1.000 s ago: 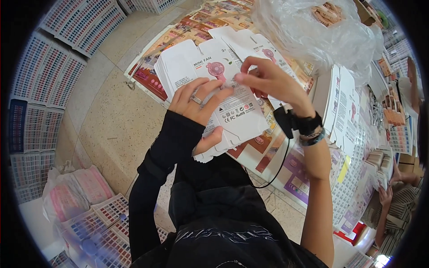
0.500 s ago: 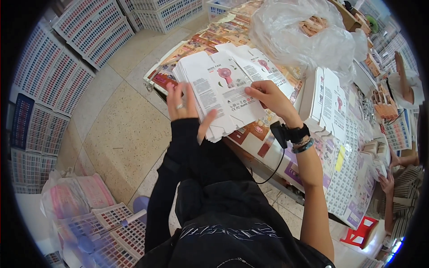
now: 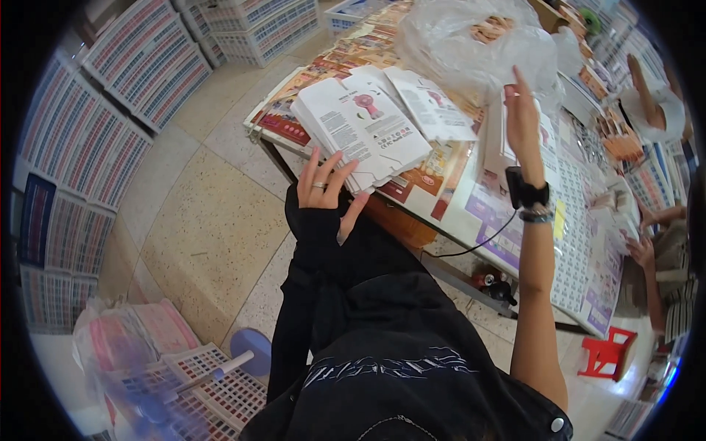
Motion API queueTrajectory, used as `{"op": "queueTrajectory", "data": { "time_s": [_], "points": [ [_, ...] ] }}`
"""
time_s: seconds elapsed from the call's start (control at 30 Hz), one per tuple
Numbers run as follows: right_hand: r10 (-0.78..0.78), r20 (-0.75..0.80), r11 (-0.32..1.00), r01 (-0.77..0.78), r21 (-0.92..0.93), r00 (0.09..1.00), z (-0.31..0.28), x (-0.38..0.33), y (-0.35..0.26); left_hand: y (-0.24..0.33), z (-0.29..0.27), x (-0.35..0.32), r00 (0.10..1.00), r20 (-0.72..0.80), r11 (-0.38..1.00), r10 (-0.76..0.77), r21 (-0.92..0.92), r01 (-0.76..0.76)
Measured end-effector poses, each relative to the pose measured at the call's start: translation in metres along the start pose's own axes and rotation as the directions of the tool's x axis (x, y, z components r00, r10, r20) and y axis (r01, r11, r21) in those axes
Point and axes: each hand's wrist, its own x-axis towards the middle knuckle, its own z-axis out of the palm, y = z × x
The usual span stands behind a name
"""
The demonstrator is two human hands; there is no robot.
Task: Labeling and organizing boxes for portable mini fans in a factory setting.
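Observation:
A stack of flat white fan cartons (image 3: 379, 140), printed with a pink hand fan, lies at the table's near left corner. My left hand (image 3: 327, 184), in a black sleeve and wearing a ring, has its fingers spread along the stack's near left edge, fingertips touching it. A few loose cartons (image 3: 432, 106) overlap just behind that stack. My right hand (image 3: 522, 125) is over a second stack of cartons (image 3: 494, 147) farther right, its fingers stretched out and partly covering it. Whether the right palm touches that stack I cannot tell.
Behind the cartons lies a clear plastic bag (image 3: 456, 44) with orange-brown pieces inside. A black cable (image 3: 471, 253) runs from my right wrist band. Crates (image 3: 257, 37) stand on the floor at the far left. A red stool (image 3: 609, 353) and a co-worker's hands (image 3: 641, 250) are at the right.
My right hand has left the near stack and moved right to the second stack. My left hand has slid down along the near stack's edge. The near stack's cartons now lie flatter on the table.

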Motion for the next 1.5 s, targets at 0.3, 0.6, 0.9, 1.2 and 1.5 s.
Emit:
{"op": "queueTrajectory", "data": {
  "time_s": [0.3, 0.6, 0.9, 1.2, 1.5],
  "points": [
    [0.553, 0.3, 0.653, -0.181, -0.735, 0.777, -0.189, -0.143, 0.008, -0.009, 0.013, 0.002, 0.997, -0.034, 0.993, 0.063, -0.1, -0.066],
    [0.585, 0.456, 0.802, -0.395, -0.448, 0.671, -0.182, -0.246, -0.041, -0.023, 0.015, 0.0, 0.994, 0.101, 0.936, 0.032, -0.353, 0.006],
    [0.462, 0.598, 0.886, -0.377, -0.271, 0.656, -0.19, -0.201, -0.098, -0.017, 0.072, 0.014, 0.934, 0.099, 0.553, -0.344, -0.782, 0.287],
    [0.348, 0.294, 0.936, -0.345, -0.066, 0.89, -0.152, -0.14, -0.139, -0.015, 0.059, 0.023, 0.954, 0.154, 0.49, -0.256, -0.83, 0.265],
    [0.061, 0.452, 0.869, -0.27, 0.414, 0.89, -0.135, -0.125, -0.206, 0.084, -0.027, -0.039, 0.868, 0.46, -0.075, -0.188, -0.888, 0.455]
  ]
}}
